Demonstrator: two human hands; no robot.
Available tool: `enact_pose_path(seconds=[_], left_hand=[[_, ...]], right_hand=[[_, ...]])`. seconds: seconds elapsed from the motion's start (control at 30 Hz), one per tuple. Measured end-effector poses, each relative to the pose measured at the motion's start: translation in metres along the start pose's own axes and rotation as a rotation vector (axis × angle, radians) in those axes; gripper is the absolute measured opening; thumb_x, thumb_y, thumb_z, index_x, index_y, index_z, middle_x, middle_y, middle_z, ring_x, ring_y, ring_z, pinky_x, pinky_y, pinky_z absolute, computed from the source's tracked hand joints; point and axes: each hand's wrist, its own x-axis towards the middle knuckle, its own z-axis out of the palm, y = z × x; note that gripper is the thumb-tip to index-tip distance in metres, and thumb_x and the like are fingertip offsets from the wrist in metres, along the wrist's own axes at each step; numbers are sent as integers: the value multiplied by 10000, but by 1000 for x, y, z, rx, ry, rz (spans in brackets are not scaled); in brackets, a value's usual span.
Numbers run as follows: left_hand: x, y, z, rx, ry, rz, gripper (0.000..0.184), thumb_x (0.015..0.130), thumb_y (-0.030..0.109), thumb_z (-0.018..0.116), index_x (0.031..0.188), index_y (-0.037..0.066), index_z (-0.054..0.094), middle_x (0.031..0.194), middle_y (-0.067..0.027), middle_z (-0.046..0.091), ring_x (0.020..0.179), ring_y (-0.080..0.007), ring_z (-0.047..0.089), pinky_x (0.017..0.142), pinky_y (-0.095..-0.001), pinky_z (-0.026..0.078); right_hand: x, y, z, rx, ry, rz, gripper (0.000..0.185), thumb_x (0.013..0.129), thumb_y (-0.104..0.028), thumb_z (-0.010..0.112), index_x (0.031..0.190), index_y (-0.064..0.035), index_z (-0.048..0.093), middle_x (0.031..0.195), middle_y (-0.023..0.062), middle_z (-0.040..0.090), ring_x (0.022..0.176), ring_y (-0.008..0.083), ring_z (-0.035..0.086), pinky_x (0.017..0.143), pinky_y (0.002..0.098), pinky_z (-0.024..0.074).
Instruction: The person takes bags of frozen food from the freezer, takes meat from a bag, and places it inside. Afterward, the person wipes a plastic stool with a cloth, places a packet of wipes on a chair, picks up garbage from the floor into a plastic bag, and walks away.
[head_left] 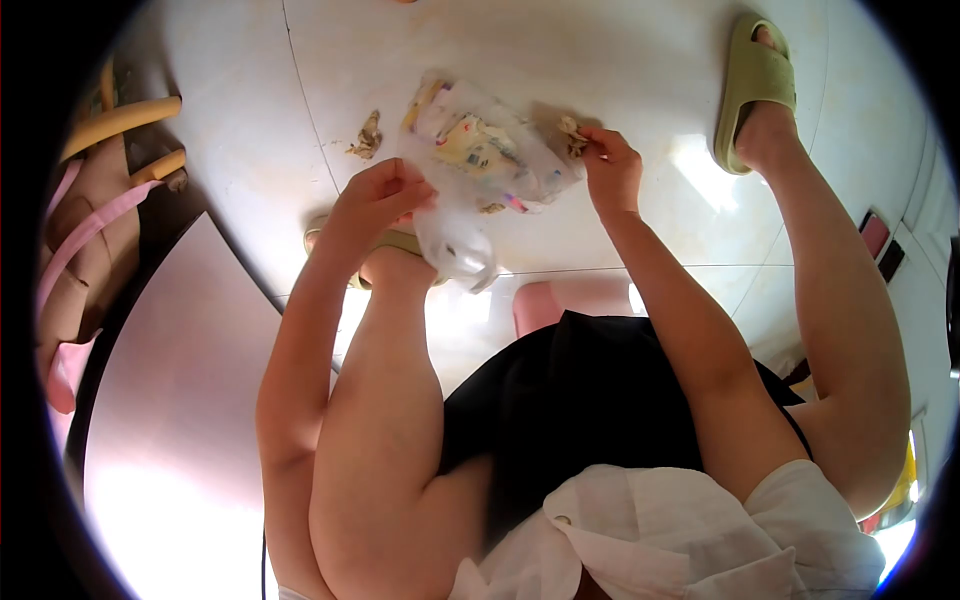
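Observation:
A clear plastic bag (495, 150) with crumpled wrappers and yellowish scraps inside lies on the tiled floor in front of me. My left hand (388, 195) is closed on the bag's edge at its near left side, where a loose end hangs toward my foot. Between the thumb and fingers of my right hand (613, 165) is a crumpled brownish scrap (572, 137), held just right of the bag. Another brownish crumpled scrap (368, 136) rests on the floor to the left of the bag.
Green slippers (757, 85) are on my feet, one far right, one behind my left hand. A pink stool (560, 300) shows beneath me. At left stand a white panel (190, 400) with a dark edge and a brown item with pink straps (90, 240). Dark flat objects (882, 245) lie right.

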Motion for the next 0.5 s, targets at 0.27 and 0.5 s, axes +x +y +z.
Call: enact_pose_path(seconds=[0.27, 0.5], left_hand=[[2, -11, 13, 19, 89, -104, 156, 877, 232, 630, 952, 105, 580, 976, 43, 588, 901, -73, 531, 806, -254, 443], [4, -14, 23, -29, -4, -142, 464, 918, 242, 547, 1365, 160, 457, 1284, -5, 518, 1183, -151, 476, 949, -319, 404]], right_hand=[[-26, -11, 36, 60, -201, 236, 232, 806, 23, 558, 990, -8, 695, 798, 46, 656, 707, 89, 567, 659, 229, 468], [-29, -23, 45, 21, -200, 155, 212, 809, 14, 542, 957, -8, 693, 800, 93, 678, 707, 122, 602, 672, 251, 488]])
